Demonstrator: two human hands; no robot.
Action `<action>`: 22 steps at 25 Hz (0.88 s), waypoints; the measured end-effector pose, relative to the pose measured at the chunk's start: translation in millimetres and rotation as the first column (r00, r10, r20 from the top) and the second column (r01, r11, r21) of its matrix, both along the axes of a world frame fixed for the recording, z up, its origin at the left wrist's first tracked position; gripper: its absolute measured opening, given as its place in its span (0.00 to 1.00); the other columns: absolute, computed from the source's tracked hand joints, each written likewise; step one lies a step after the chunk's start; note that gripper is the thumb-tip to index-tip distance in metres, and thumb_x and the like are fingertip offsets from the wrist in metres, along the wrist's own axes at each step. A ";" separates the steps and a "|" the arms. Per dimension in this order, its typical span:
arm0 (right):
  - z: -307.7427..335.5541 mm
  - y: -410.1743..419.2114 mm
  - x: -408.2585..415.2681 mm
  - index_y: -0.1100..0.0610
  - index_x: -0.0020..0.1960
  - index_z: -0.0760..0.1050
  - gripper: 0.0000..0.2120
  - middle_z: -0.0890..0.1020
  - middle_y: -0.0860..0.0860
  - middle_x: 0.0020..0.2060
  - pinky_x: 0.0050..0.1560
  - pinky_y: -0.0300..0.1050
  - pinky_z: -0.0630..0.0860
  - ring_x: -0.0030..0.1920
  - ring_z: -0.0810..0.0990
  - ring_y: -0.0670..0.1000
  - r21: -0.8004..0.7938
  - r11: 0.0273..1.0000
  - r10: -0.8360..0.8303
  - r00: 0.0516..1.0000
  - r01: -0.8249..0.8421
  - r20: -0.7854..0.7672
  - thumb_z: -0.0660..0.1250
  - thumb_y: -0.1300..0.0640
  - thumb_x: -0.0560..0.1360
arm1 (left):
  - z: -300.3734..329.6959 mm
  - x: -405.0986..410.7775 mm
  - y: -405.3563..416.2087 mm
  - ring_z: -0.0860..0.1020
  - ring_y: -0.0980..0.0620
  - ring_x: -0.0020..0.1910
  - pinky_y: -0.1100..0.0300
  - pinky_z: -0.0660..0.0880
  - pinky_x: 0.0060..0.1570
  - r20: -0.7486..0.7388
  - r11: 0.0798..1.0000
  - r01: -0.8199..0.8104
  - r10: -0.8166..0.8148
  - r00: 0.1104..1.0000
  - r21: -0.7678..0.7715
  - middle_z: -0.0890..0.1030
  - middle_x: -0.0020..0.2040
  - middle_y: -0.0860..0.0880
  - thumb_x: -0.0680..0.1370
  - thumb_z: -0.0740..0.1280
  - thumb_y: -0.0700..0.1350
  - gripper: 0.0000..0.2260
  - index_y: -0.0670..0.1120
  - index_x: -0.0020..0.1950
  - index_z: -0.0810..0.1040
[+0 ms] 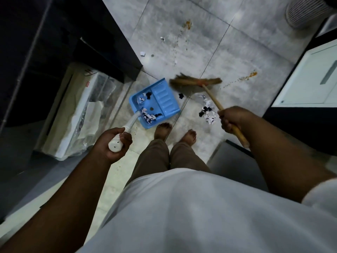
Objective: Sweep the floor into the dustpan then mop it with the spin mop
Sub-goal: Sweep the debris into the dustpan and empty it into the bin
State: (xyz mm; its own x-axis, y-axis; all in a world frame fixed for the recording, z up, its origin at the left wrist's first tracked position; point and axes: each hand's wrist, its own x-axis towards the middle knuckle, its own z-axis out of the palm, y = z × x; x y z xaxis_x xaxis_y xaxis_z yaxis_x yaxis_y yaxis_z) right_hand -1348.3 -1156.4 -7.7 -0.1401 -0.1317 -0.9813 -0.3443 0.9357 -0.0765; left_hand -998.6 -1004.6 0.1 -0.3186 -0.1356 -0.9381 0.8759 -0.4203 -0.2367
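Both grips were closed, the left hand [114, 143] curled round the white handle [127, 127] of the blue dustpan [155, 103] on the floor [228, 57], the right hand [232, 118] round the broom [196, 82] stick beside scattered paper scraps [207, 111]

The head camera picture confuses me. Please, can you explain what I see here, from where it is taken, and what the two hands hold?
There is no machine here, only a person. One camera sits on the person's head and looks down, so you see their arms, shirt, legs and bare feet. The left hand grips the white handle of a blue dustpan, which already has torn paper scraps inside. The right hand grips the wooden stick of a broom, whose bristles are near the dustpan's open edge. On the grey tiled floor lie a pile of paper scraps, a few loose bits farther away, and orange stains.
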 end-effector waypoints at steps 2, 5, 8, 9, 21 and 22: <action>24.2 21.2 -22.2 0.58 0.41 0.68 0.11 0.65 0.49 0.18 0.16 0.33 0.59 0.16 0.62 0.45 0.030 0.999 -0.027 1.000 0.027 -0.010 0.58 0.57 0.82 | 0.8 1.4 -0.6 0.72 0.56 0.20 0.69 0.72 0.20 0.005 1.000 -0.002 0.002 1.000 -0.002 0.71 0.28 0.48 0.59 0.69 0.33 0.19 0.39 0.47 0.68; 56.4 39.7 -46.5 0.57 0.41 0.67 0.12 0.65 0.49 0.19 0.16 0.35 0.59 0.17 0.62 0.46 0.049 0.996 -0.075 0.997 0.074 0.013 0.60 0.54 0.82 | 0.1 2.9 -1.8 0.72 0.56 0.20 0.69 0.72 0.20 0.007 1.000 0.002 -0.002 1.000 -0.010 0.71 0.28 0.48 0.58 0.69 0.33 0.20 0.39 0.47 0.68; 59.1 26.0 -39.6 0.56 0.40 0.66 0.12 0.64 0.49 0.20 0.16 0.34 0.58 0.17 0.61 0.45 -0.001 0.992 -0.127 0.990 0.127 0.055 0.60 0.54 0.82 | 0.7 1.8 -2.7 0.72 0.56 0.20 0.69 0.72 0.19 0.003 1.000 -0.005 0.005 1.000 -0.024 0.71 0.28 0.48 0.58 0.69 0.33 0.20 0.39 0.47 0.69; 52.9 14.7 -30.3 0.56 0.40 0.65 0.12 0.64 0.49 0.19 0.16 0.33 0.57 0.17 0.60 0.45 -0.036 0.991 -0.130 0.989 0.133 0.066 0.59 0.55 0.82 | 0.4 1.5 -2.9 0.72 0.56 0.20 0.69 0.72 0.19 0.001 1.000 -0.008 0.008 1.000 -0.025 0.71 0.28 0.48 0.58 0.69 0.33 0.20 0.39 0.47 0.69; -19.3 -23.4 17.7 0.58 0.44 0.70 0.08 0.67 0.50 0.20 0.18 0.33 0.61 0.17 0.63 0.45 -0.055 0.994 0.092 0.996 -0.093 -0.011 0.56 0.61 0.82 | -1.8 1.5 6.9 0.72 0.56 0.21 0.68 0.72 0.20 -0.003 0.999 -0.030 0.030 1.000 -0.016 0.71 0.30 0.48 0.59 0.70 0.32 0.23 0.40 0.52 0.69; -12.1 -8.1 6.0 0.58 0.44 0.70 0.08 0.67 0.50 0.19 0.18 0.33 0.61 0.17 0.63 0.45 -0.035 0.995 0.091 0.995 -0.092 -0.028 0.57 0.60 0.82 | -1.0 1.7 6.7 0.72 0.56 0.21 0.68 0.72 0.19 -0.004 0.999 -0.034 0.034 0.999 -0.017 0.71 0.29 0.48 0.58 0.70 0.32 0.23 0.40 0.51 0.69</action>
State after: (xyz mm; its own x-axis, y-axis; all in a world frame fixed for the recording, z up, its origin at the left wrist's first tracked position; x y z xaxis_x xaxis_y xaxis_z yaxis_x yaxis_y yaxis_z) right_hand -1342.3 -1164.5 -19.8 -0.1517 -0.1808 -0.9717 -0.4308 0.8969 -0.0996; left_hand -996.9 -998.0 -1.0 -0.3172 -0.1627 -0.9343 0.8889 -0.3942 -0.2331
